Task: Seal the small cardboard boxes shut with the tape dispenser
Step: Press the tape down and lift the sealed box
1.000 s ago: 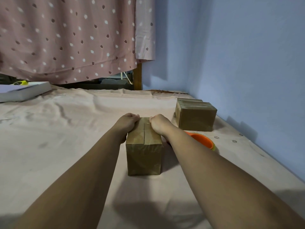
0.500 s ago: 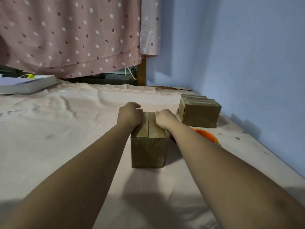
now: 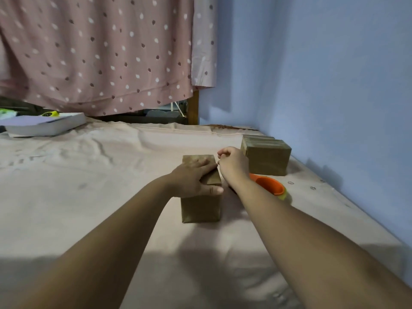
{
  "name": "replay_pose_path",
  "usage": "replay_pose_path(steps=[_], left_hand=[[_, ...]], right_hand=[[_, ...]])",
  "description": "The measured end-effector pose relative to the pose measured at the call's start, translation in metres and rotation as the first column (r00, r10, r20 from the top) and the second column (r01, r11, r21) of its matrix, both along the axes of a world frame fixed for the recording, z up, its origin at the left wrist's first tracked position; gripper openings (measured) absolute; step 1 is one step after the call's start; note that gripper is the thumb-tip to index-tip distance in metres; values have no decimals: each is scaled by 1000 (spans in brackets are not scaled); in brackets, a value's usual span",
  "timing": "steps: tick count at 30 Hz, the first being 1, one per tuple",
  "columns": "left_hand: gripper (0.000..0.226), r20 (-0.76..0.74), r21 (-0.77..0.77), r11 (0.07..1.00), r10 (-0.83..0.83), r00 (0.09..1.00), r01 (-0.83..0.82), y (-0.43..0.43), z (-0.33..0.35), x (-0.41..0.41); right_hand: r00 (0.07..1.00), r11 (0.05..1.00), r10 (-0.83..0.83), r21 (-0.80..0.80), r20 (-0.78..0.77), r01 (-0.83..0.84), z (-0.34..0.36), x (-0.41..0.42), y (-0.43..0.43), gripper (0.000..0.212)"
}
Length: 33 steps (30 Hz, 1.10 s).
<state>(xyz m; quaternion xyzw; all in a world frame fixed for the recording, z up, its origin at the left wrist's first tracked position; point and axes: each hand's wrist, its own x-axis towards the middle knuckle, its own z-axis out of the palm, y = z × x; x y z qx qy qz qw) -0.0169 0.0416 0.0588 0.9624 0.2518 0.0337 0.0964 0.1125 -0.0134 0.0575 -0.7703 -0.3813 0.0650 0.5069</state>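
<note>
A small brown cardboard box (image 3: 200,208) stands on the pink sheet in the middle. My left hand (image 3: 194,177) lies flat across its top flaps, fingers straight, thumb down over the front edge. My right hand (image 3: 233,162) hovers just right of the box's far corner, fingers curled with nothing visibly in them. The orange tape dispenser (image 3: 270,185) lies on the sheet to the right, partly hidden behind my right forearm. Two more brown boxes (image 3: 266,157) sit against the blue wall beyond it.
A thick white book (image 3: 44,126) lies at the far left edge of the sheet. A dotted pink curtain (image 3: 100,54) hangs behind. The blue wall (image 3: 323,85) borders the right side, close to the boxes.
My left hand has flattened from a fist onto the box top. My right hand lifted off the box and drew to the right of it. The view also shifted.
</note>
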Motion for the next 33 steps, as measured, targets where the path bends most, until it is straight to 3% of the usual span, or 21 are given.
replay_pose_path(steps=[2,4,8,10,12,14,16,18,20,23,25,28,30,33], left_hand=[[92,14,107,994,1,1000,-2,-4,-7,0],[86,56,119,993,-3,998,-4,-11,-10,1],[71,175,73,996,44,984,-57,-15,-14,-7],[68,329,9,995,95,940,-104,-14,-16,-15],[60,615,-153,980,194,764,-125,-18,-18,-22],[51,771,-475,880,425,475,-16,-26,-13,-26],[43,742,-665,722,608,282,190,-31,-9,-25],[33,715,-697,654,665,216,294,-36,-9,-24],[33,710,-695,627,678,194,352,-39,-13,-22],[33,658,-736,549,716,231,395,-41,-18,-20],[30,604,-777,487,755,254,399,-39,-21,-22],[35,472,-832,330,844,256,447,-38,-31,-33],[52,422,-853,275,864,276,444,-36,-42,-37],[54,399,-880,261,859,320,397,-35,-52,-37]], right_hand=[[999,998,18,65,49,-21,0,-2,-13,23],[992,996,36,83,118,-46,-3,-4,-26,23],[970,993,26,106,242,-53,-12,-6,-49,22],[978,992,15,119,208,-41,-15,-7,-56,25],[991,992,35,115,128,-50,-15,-8,-62,28],[993,987,104,117,58,-110,-13,-12,-66,36],[975,968,218,135,-42,-211,-8,-19,-68,45],[930,933,337,184,-144,-309,-2,-26,-71,55],[889,903,413,213,-199,-372,2,-31,-72,67],[911,914,395,151,-120,-376,3,-29,-74,91],[941,938,337,89,-13,-335,4,-22,-77,83],[942,954,271,77,200,-291,11,-15,-80,54],[895,946,313,-16,317,-324,14,-17,-80,47],[789,908,418,-188,450,-374,7,-25,-75,47]])
